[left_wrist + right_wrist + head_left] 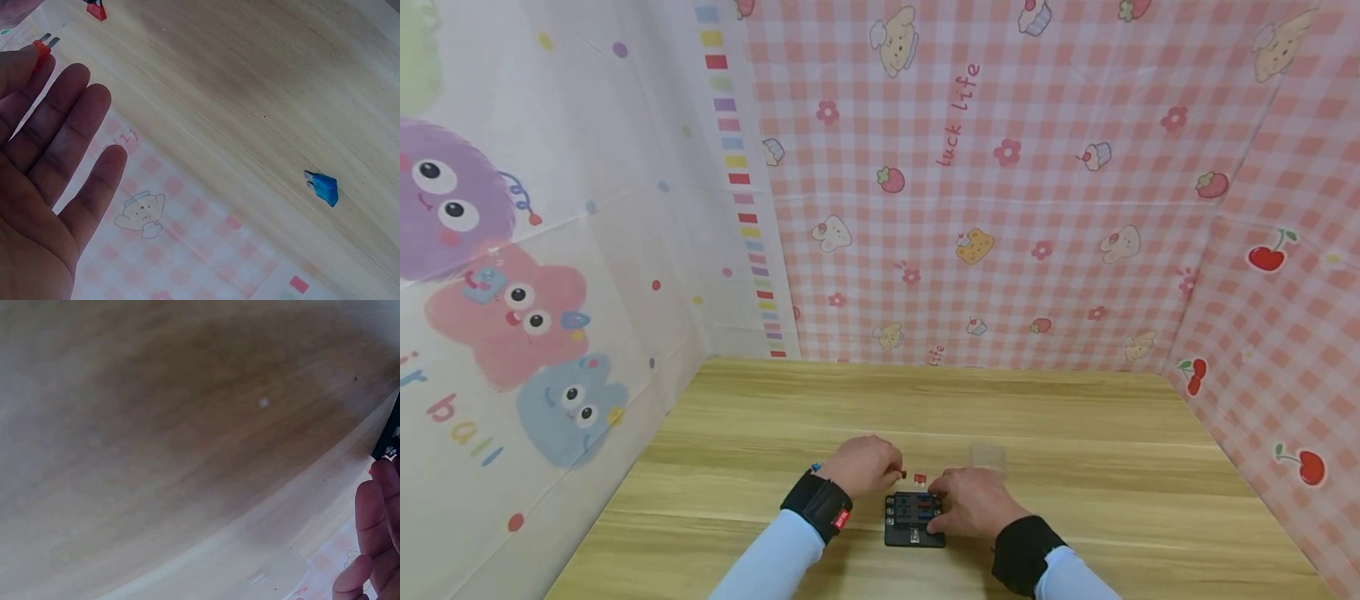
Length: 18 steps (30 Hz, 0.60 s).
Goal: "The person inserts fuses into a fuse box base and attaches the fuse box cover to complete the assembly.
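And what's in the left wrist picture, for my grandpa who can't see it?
A left hand pinches a red blade fuse, its two metal prongs sticking out. A blue blade fuse lies on the wood-grain tabletop at right; another red piece shows at the top, pink checked cloth at the bottom.

We see a smooth wood-grain tabletop [1075, 408], matt cloth [1000, 200] behind its far edge, a plastic fuse block [913, 510] and a glossy, metal-pronged blue plastic fuse [325, 189].
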{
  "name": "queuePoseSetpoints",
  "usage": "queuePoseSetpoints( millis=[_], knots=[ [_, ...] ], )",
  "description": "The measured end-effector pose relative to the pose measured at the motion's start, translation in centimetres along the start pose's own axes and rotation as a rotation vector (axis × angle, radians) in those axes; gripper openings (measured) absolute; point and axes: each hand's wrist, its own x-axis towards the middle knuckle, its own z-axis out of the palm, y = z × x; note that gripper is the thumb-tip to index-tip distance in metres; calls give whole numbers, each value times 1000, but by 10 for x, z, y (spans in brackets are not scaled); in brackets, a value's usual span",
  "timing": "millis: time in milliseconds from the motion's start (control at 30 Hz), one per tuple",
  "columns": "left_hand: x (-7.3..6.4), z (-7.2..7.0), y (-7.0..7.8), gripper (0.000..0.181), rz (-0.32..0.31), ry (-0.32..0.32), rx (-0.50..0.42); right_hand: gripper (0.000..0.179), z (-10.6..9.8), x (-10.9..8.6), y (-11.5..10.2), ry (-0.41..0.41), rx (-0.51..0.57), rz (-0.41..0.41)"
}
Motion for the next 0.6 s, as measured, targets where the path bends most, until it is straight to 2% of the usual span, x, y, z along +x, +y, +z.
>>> queuePoseSetpoints(
  millis=[367,600],
  knots=[
    [0,3,2,7,21,-32,15,42,-3,1,-5,-21,23,26],
    [-2,5,3,5,25,-30,41,42,-3,1,-5,-23,22,28]
  ],
)
